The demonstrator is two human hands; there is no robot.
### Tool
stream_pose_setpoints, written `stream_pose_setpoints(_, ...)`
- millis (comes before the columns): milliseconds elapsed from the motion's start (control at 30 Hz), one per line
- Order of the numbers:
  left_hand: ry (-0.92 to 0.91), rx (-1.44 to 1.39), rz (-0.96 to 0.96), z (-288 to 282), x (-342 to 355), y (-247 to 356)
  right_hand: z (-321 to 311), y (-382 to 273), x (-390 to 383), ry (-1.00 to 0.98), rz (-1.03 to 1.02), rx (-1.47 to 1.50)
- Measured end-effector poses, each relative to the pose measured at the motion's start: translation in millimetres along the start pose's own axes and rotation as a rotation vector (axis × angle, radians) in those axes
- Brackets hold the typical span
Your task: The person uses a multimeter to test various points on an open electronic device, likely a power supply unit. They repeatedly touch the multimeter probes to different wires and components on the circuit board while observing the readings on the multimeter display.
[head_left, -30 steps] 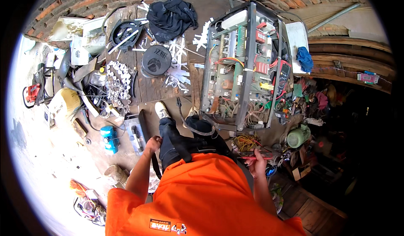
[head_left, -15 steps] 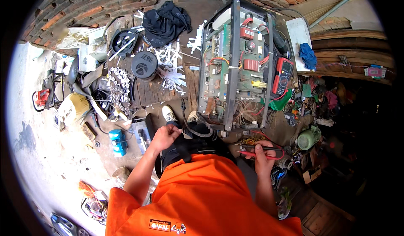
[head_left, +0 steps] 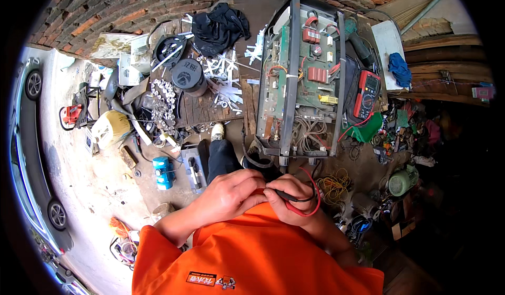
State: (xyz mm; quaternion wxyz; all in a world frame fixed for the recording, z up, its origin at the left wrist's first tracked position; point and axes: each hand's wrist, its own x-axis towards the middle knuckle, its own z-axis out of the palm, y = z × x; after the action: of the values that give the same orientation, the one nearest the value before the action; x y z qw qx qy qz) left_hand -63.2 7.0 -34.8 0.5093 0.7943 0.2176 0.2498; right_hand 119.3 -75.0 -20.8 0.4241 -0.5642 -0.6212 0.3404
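Observation:
My left hand (head_left: pixel 234 194) and my right hand (head_left: pixel 289 195) meet low in front of my orange shirt (head_left: pixel 258 258). My right hand is closed on the black and red test probes (head_left: pixel 288 195), whose red lead (head_left: pixel 318 200) loops out beside it. The left fingers are curled beside the probe tips; whatever they grip is hidden. Above my hands stands an opened metal-framed machine (head_left: pixel 310 84) with circuit boards and bundled wires. A red-cased multimeter (head_left: pixel 366 95) rests at its right side, with red wire running down from it.
The wooden bench (head_left: pixel 250 113) carries a black cloth (head_left: pixel 218 26), a black lidded container (head_left: pixel 188 76) and scattered white strips. A blue motor (head_left: pixel 163 171) and a green motor (head_left: pixel 403 181) stand amid clutter on the floor. A brick wall (head_left: pixel 105 16) runs behind; a car (head_left: pixel 31 179) is at far left.
Both hands have moved inward and now meet at my front; the right one brought the probes along. My view has shifted, bringing the car into sight at the left.

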Motion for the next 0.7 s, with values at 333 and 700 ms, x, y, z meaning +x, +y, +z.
stream_pose_setpoints(333,-0.131,0.026,0.038,-55.2,13.6,-73.7,72.9,2.0,46.3,0.201,0.069,-0.429)
stream_pose_setpoints(700,0.335,-0.041,-0.006,-23.0,66.0,-163.0,111.6,5.8,54.9,0.287,0.281,-0.470)
